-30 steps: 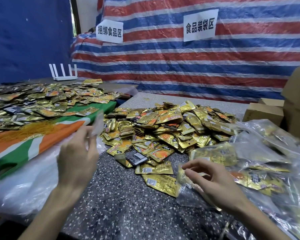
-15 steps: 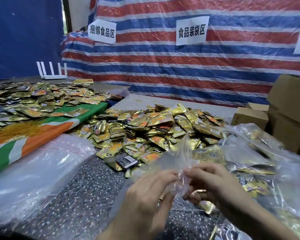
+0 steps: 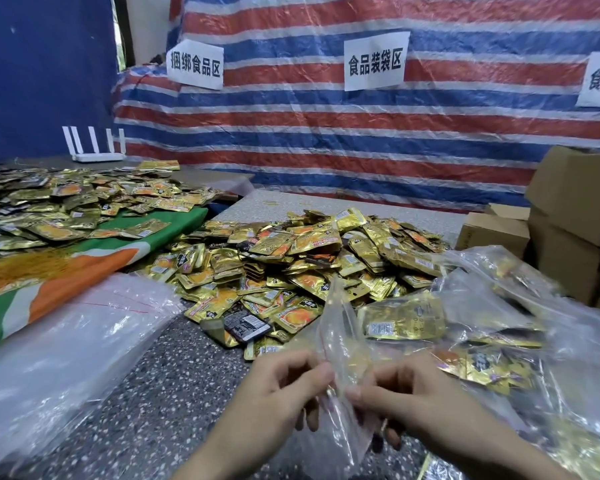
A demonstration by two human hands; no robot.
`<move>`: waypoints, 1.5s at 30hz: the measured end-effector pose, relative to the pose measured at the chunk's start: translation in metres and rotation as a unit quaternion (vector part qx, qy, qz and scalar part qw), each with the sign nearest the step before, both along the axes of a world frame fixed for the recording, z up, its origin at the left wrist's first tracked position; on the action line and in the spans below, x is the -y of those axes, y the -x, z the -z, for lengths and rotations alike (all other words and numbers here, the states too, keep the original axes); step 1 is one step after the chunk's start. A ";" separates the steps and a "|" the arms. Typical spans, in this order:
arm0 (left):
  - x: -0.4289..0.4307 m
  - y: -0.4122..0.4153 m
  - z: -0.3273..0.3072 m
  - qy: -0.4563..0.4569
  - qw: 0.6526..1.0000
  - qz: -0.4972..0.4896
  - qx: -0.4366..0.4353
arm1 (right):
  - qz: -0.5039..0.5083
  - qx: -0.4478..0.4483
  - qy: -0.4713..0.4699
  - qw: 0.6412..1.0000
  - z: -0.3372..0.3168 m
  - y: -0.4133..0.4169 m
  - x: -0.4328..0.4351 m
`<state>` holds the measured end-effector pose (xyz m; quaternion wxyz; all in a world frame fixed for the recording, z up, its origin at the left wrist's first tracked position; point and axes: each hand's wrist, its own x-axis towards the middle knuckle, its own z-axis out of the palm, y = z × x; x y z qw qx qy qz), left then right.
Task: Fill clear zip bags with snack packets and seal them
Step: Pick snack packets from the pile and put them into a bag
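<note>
The clear zip bag (image 3: 340, 341) stood upright between both hands at approx. 6 o'clock in the view, low over the speckled table (image 3: 160, 393). The left hand (image 3: 278, 393) and the right hand (image 3: 413, 393) each pinched its film between thumb and curled fingers, one on each side and close together. By my judgement the bag was empty. The gold colour seen through it came probably from things behind it. Whether its mouth was open or closed I could not tell. So for this bag both filling and sealing were not yet done. At 12 o'clock from the bag lay the big heap of loose snack packets (image 3: 309, 258), apart from the hands, so much work was left. At 3 o'clock lay the filled bags (image 3: 499, 323) w/ packets inside, which I took as the finished part, but I could not see if they were sealed. At 9 o'clock a stack of empty clear bags (image 3: 66, 341) lay on the table. Further out, at 10 o'clock, a 2nd heap of packets (image 3: 66, 209) covered a green-orange cloth (image 3: 94, 268), and at 2 o'clock stood cardboard boxes (image 3: 575, 209).
</note>
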<state>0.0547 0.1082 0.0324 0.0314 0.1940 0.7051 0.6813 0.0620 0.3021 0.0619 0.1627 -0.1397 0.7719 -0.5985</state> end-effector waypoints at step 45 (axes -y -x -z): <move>-0.016 0.236 0.009 0.176 0.949 -0.251 -0.068 | -0.023 -0.333 -0.243 0.911 -0.076 0.087 -0.048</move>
